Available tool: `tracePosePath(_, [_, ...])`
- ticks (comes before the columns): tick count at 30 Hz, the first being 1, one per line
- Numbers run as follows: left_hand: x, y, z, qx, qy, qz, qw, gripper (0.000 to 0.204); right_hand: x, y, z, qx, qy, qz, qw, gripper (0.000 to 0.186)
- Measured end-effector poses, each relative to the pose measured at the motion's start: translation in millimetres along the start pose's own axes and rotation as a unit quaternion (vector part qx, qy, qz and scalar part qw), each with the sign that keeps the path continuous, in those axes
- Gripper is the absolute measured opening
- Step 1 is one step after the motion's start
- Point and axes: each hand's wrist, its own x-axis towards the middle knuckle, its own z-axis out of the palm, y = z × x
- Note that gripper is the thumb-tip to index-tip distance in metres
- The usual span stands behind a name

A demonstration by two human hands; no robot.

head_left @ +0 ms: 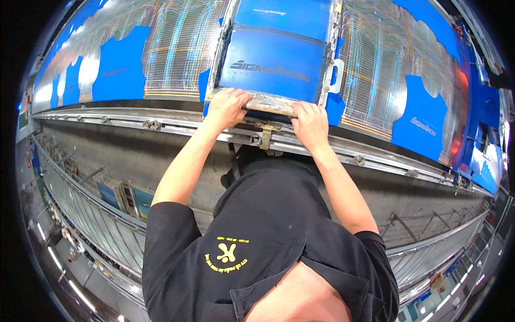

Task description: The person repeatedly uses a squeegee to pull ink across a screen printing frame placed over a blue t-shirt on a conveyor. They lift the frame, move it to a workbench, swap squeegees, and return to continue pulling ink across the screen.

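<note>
A screen printing frame [274,56] with blue mesh and dark lettering lies on the long table in front of me. My left hand [229,107] is closed over the left end of the frame's worn near bar [268,103]. At the bar's right end my right hand [311,122] grips it too, fingers curled over the top. Parts of a blue fabric panel [336,107] stick out from under the frame. A white handle [337,76] is fixed to its right side. Below the bar, a brass-coloured bracket [266,136] sits at the metal rail.
Blue cut shirt panels lie along the table, one at the left [122,64] and a printed one at the right [421,118]. A metal rail with clamps [152,124] runs along the near edge. Behind me, framed screens [110,194] lean beside a railing [96,214].
</note>
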Motion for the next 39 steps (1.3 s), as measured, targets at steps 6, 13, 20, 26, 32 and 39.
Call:
tracePosePath(6, [19,-23,-17,0.011,-0.03,0.068,0.997,0.03,21,20,-6,-0.013,-0.012,0.001,1.0,0.024])
tracePosePath(13, [112,-61,-44,0.04,0.07,0.066,0.995,0.028,113,62,-23,-0.049,0.097,-0.017,0.994,0.026])
tracePosePath(20, [121,-81,-1,-0.002,0.107,0.09,0.99,0.045,114,75,25,-0.069,0.073,0.04,0.994,0.038])
tracePosePath(26, [153,-104,-38,0.044,-0.051,0.003,0.998,0.048,151,102,-3,0.024,-0.049,0.123,0.991,0.033])
tracePosePath(32, [121,-97,-8,0.046,0.045,-0.033,0.997,0.044,121,92,26,-0.042,0.018,0.1,0.994,0.036])
tracePosePath(39, [-23,-46,32,0.004,0.05,-0.03,0.998,0.065,-14,13,44,-0.009,0.02,0.111,0.994,0.059])
